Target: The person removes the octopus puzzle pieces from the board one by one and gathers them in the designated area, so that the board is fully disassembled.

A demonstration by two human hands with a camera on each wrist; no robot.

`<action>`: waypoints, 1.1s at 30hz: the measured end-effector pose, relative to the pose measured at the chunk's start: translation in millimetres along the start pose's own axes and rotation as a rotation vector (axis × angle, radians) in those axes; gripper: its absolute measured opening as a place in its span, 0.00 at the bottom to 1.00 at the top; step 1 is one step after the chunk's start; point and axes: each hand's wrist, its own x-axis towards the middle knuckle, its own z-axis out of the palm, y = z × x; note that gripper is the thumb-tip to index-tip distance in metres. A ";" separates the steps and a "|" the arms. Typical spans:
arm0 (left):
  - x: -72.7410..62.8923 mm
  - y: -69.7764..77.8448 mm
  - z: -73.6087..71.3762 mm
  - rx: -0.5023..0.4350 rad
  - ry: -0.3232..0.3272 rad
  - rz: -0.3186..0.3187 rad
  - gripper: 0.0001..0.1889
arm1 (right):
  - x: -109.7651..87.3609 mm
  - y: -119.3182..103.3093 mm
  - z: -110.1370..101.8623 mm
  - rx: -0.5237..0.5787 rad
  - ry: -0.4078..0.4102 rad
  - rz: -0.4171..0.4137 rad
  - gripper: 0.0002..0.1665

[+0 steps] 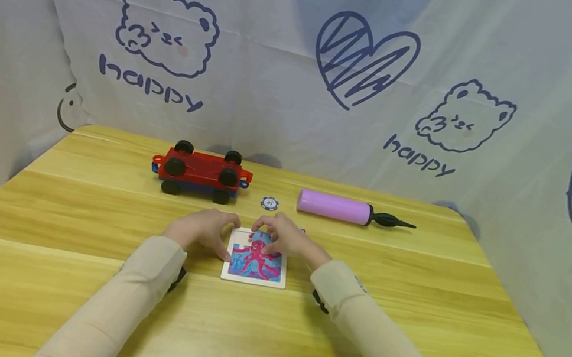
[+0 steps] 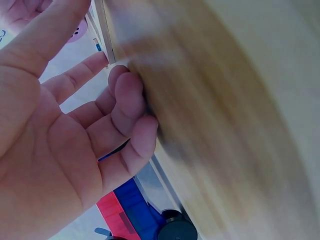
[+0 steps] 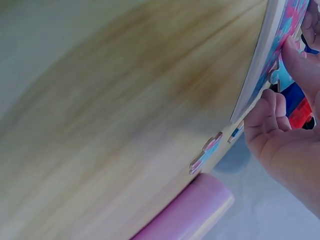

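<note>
A square jigsaw puzzle (image 1: pixel 253 280) in a white tray lies on the table, showing a pink octopus on blue. At its left side is my left hand (image 1: pixel 206 228), thumb on the left edge and index finger at the far corner, holding the tray. In the left wrist view the other fingers of that hand curl near the tabletop. My right hand (image 1: pixel 284 236) reaches over the puzzle's far right part. Between its thumb and fingers it pinches a light blue puzzle piece (image 3: pixel 285 75), tilted over the picture's upper area.
Loose puzzle pieces (image 3: pixel 206 153) lie beyond the right hand, mostly hidden in the head view. Farther back are a red and blue toy car chassis (image 1: pixel 201 171) with black wheels, a round blue-and-white chip (image 1: pixel 269 203) and a purple hand pump (image 1: pixel 336 207). A printed curtain hangs behind the table.
</note>
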 end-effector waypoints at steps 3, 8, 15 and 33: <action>1.0 -0.8 1.0 -0.006 -0.001 -0.005 0.35 | -0.1 0.4 0.0 -0.015 0.008 -0.024 0.22; 2.2 -1.7 1.5 -0.003 0.002 0.004 0.35 | 0.2 0.9 -1.1 -0.017 0.010 -0.087 0.20; 1.4 -0.9 1.9 0.006 0.003 0.003 0.35 | 0.3 2.5 -0.7 -0.006 0.029 -0.106 0.19; 0.1 -0.1 0.2 -0.004 0.008 -0.003 0.35 | -0.8 7.1 -1.5 0.142 0.108 -0.131 0.08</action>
